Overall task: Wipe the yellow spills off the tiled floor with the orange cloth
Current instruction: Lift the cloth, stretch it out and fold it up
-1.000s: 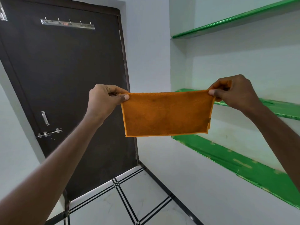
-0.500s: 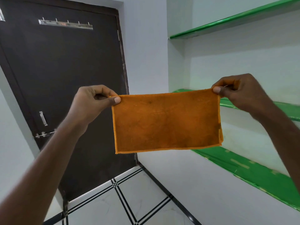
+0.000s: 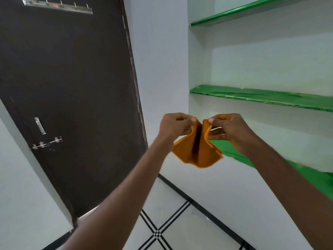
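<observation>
My left hand [image 3: 175, 126] pinches one top corner of the orange cloth [image 3: 197, 150] between thumb and forefinger; my right hand [image 3: 228, 129] pinches the other. The two hands are nearly touching, level with each other, so neither is nearer the work. The cloth hangs between and below them, doubled on itself, with a dark vertical crease down its middle (its long axis now runs up and down, not across). It is in the air at about chest height, touching nothing else.

Behind the right hand: green shelves [image 3: 261, 98] set in a white alcove. Behind the left: a dark door [image 3: 72, 78].

The tiled floor [image 3: 180, 231] lies well below and toward me. No yellow spills show on the part in view. My judgement: the coming move goes downward, cloth to floor.
</observation>
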Motion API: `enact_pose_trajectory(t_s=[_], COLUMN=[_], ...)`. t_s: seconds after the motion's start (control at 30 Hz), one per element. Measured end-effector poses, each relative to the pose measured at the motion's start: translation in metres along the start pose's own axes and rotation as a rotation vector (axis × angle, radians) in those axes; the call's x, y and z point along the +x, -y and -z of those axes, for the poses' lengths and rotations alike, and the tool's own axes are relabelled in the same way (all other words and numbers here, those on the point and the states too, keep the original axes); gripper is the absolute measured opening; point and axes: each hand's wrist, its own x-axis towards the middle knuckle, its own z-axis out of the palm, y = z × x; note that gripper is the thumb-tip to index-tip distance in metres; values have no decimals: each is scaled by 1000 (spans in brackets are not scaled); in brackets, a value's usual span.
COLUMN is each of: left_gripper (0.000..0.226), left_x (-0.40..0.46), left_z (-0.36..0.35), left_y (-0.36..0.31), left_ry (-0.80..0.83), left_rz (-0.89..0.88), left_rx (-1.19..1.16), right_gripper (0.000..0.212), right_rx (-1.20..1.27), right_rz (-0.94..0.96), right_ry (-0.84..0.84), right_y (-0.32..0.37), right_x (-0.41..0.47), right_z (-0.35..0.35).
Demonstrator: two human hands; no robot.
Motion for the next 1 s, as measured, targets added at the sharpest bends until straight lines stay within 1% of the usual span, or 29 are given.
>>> enact_pose_trajectory(t_s=[0.07,0.13,0.23,0.3,0.37,0.43,0.5,0.53,0.6,0.63,0.67,0.7,0.73,0.77,0.8,0.83,0.87,0.9,0.97,1.0], left_gripper=[19,24,27,22,16,14,14,15,14,13,13,13,13,14,14,14,14,14,15,15], left_x=[-8,-17,-32,-39,-45,-54,-67,-77,-100,-111,-123,-141,-144,-154,-164,-180,-193,-211,-261,-289], left_z=[-11,-16,-20,-23,-33,-48,-64,-76,-97,-104,-115,-133,-136,-149,-162,-180,-195,-212,-252,-273], left_y=[5,12,16,11,2,-11,-30,-42,-65,-77,-87,-99,-101,-103,-103,-101,-95,-89,-77,-71], left_ry=[53,66,109,150,220,287,375,436,535,560,585,608,574,570,576,600,624,667,812,903], left_rz=[-62,-156,-313,-392,-456,-505,-545,-567,-626,-649,-672,-685,-689,-688,-681,-661,-628,-587,-485,-426], left_rx=[-16,60,231,266,276,266,230,206,158,131,97,71,58,56,69,98,132,157,168,157], right_gripper=[28,43,65,68,59,47,43,45,60,69,76,83,89,90,83,74,71,74,75,69], right_rx=[147,287,322,285,198,121,131,177,349,462,574,726,855,936,954,933,934,950,890,859], right_rz=[-69,-159,-227,-209,-150,-108,-110,-126,-188,-222,-212,-188,-189,-189,-172,-144,-120,-113,-127,-155], right_ry=[-20,-12,10,-1,-133,-390,-599,-647,-618,-566,-509,-426,-329,-317,-362,-445,-532,-576,-663,-707], right_y=[3,6,9,9,0,-16,-38,-49,-63,-69,-75,-79,-79,-75,-70,-68,-66,-63,-64,-67], right_x=[-19,-37,-65,-83,-104,-127,-147,-163,-196,-212,-230,-257,-266,-288,-306,-331,-353,-382,-451,-487], right_z=[-13,-14,1,11,25,45,65,76,89,94,100,110,104,104,110,119,126,134,153,161])
